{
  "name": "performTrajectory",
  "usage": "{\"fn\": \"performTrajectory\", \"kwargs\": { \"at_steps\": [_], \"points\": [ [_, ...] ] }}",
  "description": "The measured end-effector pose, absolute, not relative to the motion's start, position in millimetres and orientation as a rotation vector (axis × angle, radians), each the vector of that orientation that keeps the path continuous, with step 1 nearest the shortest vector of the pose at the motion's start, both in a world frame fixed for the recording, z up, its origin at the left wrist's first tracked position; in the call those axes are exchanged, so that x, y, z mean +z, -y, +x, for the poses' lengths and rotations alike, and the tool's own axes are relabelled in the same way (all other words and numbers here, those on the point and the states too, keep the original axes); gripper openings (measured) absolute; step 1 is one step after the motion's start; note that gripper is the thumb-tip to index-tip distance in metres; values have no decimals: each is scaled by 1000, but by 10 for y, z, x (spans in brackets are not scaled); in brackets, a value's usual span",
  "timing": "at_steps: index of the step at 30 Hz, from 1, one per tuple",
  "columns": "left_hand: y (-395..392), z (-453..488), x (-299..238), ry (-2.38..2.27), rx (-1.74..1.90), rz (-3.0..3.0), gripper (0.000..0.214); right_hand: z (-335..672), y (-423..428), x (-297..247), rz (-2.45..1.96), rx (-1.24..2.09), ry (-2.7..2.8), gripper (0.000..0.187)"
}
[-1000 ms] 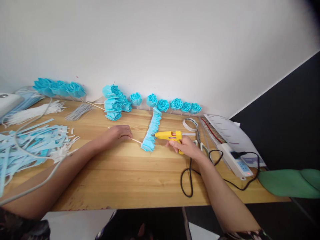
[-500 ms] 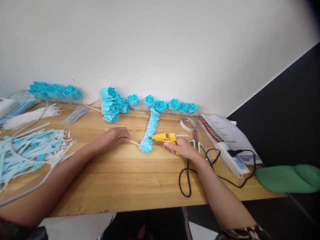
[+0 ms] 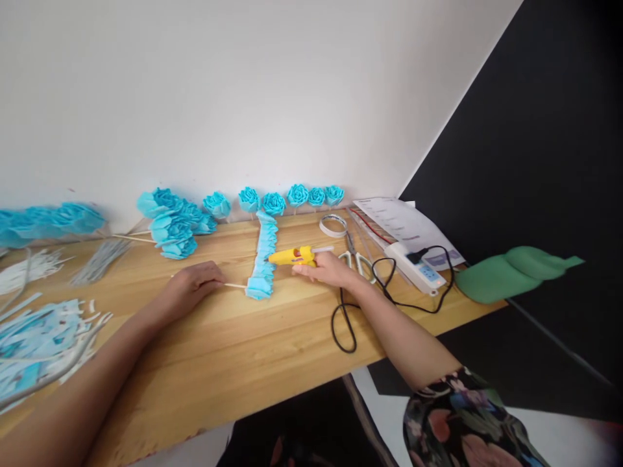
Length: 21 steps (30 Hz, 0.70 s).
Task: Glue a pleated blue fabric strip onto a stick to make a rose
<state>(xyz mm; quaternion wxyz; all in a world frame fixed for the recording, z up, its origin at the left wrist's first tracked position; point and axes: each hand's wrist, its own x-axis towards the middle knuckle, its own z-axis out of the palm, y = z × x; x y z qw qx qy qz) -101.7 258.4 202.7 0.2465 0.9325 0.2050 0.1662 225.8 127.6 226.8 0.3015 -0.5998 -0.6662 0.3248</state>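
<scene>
My right hand (image 3: 325,270) is closed round a yellow glue gun (image 3: 293,256), its nozzle pointing left at a long strip of folded blue petals (image 3: 263,254) on the wooden table (image 3: 253,344). My left hand (image 3: 191,288) rests on the table with fingers curled over a thin wooden stick (image 3: 234,285). The stick's far end meets the near end of the blue strip. A black cord (image 3: 343,324) runs from the gun across the table.
Finished blue paper roses (image 3: 292,196) line the wall, with a bigger cluster (image 3: 172,224) to the left. Cut blue strips (image 3: 34,337) pile at the left edge. Scissors (image 3: 357,258), a tape roll (image 3: 333,225), a power strip (image 3: 417,268), papers (image 3: 403,224) and a green object (image 3: 506,274) lie on the right.
The view has swung right and tilted. The glue gun's nozzle has come in against the blue strip. My left hand has kept hold of the stick.
</scene>
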Motion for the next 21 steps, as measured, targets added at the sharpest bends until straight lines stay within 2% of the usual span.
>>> {"fn": "performTrajectory", "kwargs": {
  "at_steps": [12,21],
  "points": [
    [-2597,-1006,2015,-546,465,2535,31,2345,-1332,2145,-1487,883,1602,43],
    [-2579,-1015,2028,-572,448,2512,30,2380,-1349,2180,-1284,980,1266,51]
  ]
}}
